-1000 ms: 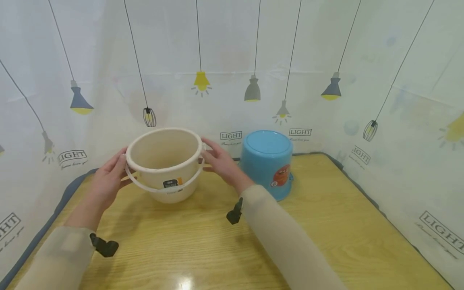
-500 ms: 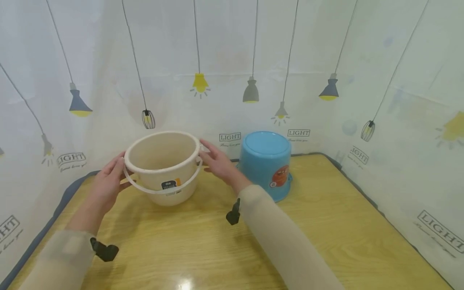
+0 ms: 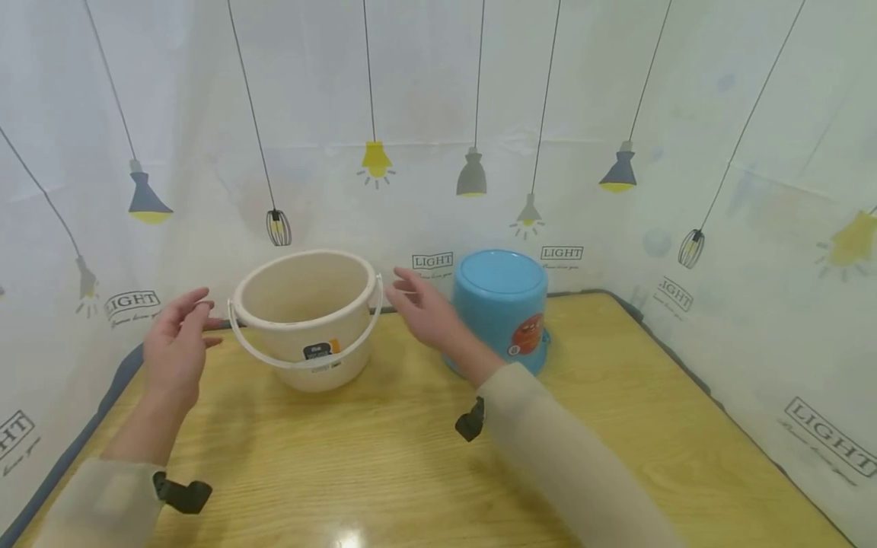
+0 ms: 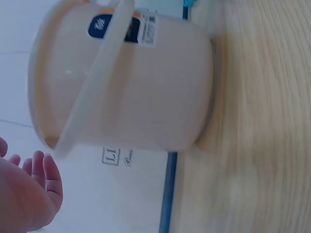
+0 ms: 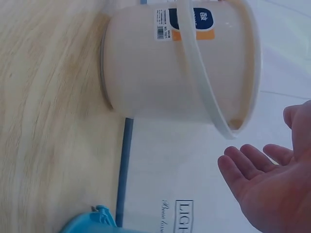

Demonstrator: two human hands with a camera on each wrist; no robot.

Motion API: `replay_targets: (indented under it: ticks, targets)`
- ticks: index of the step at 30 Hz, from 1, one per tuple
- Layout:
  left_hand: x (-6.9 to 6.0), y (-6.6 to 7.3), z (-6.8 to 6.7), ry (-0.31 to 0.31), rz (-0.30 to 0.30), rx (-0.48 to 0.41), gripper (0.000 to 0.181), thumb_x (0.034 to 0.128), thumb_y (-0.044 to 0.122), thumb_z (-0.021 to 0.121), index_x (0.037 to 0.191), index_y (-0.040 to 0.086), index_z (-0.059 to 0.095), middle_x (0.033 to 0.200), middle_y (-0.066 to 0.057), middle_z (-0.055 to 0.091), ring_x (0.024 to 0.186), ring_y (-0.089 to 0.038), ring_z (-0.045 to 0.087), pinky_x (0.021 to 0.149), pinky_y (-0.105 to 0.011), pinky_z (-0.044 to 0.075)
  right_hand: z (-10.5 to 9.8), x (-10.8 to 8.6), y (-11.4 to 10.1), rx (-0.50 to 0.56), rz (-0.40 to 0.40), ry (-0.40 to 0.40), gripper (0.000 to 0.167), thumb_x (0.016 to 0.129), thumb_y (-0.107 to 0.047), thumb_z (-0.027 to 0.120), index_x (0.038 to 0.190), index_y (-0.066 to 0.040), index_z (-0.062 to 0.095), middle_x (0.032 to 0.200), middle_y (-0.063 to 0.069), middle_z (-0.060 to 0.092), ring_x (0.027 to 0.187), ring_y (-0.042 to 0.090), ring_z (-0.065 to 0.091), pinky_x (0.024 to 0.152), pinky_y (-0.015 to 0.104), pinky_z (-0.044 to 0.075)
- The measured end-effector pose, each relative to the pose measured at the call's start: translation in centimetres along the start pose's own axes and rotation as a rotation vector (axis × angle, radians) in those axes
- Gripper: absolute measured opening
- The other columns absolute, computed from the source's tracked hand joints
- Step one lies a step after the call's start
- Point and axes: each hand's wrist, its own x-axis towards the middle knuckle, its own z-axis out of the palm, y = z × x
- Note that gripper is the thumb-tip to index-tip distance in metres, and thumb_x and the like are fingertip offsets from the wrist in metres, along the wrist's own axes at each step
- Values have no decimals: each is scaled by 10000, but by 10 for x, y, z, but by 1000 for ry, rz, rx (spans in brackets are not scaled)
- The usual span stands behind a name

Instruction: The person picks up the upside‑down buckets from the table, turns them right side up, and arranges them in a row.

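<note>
A cream bucket (image 3: 311, 358) stands upright on the table, its mouth up and its white handle (image 3: 308, 364) hanging down across the front over a dark and orange label. Left of its rim, the left hand (image 3: 176, 346) is apart from it, fingers loosely bent and holding nothing; the left wrist view shows the same gap between hand (image 4: 31, 191) and bucket (image 4: 146, 87). Between the two buckets the right hand (image 3: 428, 312) is held off the rim, palm toward the cream bucket, empty. In the right wrist view its fingers (image 5: 245, 167) are spread below the rim.
A blue bucket (image 3: 503, 304) with a red round label stands upside down just right of the right hand, partly behind the right forearm. The wooden table (image 3: 356, 457) ends at a dark-edged white curtain (image 3: 425, 205) printed with lamps, behind and at both sides.
Both hands have let go of the cream bucket's rim and moved outward, the left to the left and the right to the right. The bucket stays about where it was.
</note>
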Motion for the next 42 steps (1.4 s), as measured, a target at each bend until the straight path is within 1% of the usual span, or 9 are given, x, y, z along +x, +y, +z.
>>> replay_targets:
  ticks: [7,12,17,20,23,26,29,36,42]
  targets:
    - [-27,22,14,-71,136,-61,291,1148,240,583,1407,176,698,1236,78,690,1027,-59,687,775,-103,608,-16,-36,-6,-57,-145,-63,564,1158,-397,552,1661,-161,459,1645,108,574,1499,285,588,1220,472,538]
    - [-49,38,35,-179,259,-120,223,1133,151,595,1297,123,745,1177,31,730,958,-74,708,769,-128,616,-32,-64,-5,-121,-180,-117,528,1153,-364,569,1632,-154,497,1622,81,595,1487,256,594,1238,452,521]
    - [-69,45,55,-321,376,-51,245,1139,103,563,1320,122,727,1192,49,730,962,-66,726,772,-157,623,-49,-90,4,-146,-200,-163,508,1153,-348,575,1610,-132,527,1610,76,607,1482,266,599,1244,474,515]
    - [-79,43,69,-391,412,-27,278,1133,58,549,1346,136,710,1203,49,722,973,-66,739,762,-181,630,-59,-105,12,-144,-210,-176,505,1154,-324,580,1608,-110,528,1620,106,597,1485,290,597,1244,510,512]
    - [-87,41,82,-458,407,-52,296,1123,32,548,1345,150,705,1205,50,732,963,-64,741,759,-194,629,-68,-119,21,-156,-237,-171,491,1155,-291,580,1599,-85,535,1607,130,606,1472,322,606,1232,538,519]
    - [-94,38,94,-532,399,-65,287,1118,29,556,1358,112,688,1221,74,737,974,-56,743,764,-204,627,-79,-131,31,-176,-272,-164,478,1153,-243,582,1587,-47,540,1581,157,624,1447,360,622,1211,568,530]
    - [-102,36,108,-618,391,-57,292,1114,33,566,1393,35,654,1246,66,726,1018,-77,744,788,-222,633,-90,-144,42,-188,-259,-159,470,1152,-223,582,1577,-26,542,1575,174,627,1427,377,633,1189,570,547]
    - [-116,29,142,-777,304,63,389,1118,148,611,1500,77,606,1384,-128,680,1202,-239,727,914,-285,650,-120,-164,64,-234,-146,-138,479,1166,-297,558,1582,-60,543,1611,164,599,1425,367,631,1180,577,550]
    - [-119,13,169,-866,214,196,511,1093,325,689,1572,197,564,1514,-93,636,1357,-304,658,1084,-442,607,-142,-169,84,-290,-82,-96,495,1159,-341,572,1575,-75,556,1611,145,604,1429,377,631,1182,590,548]
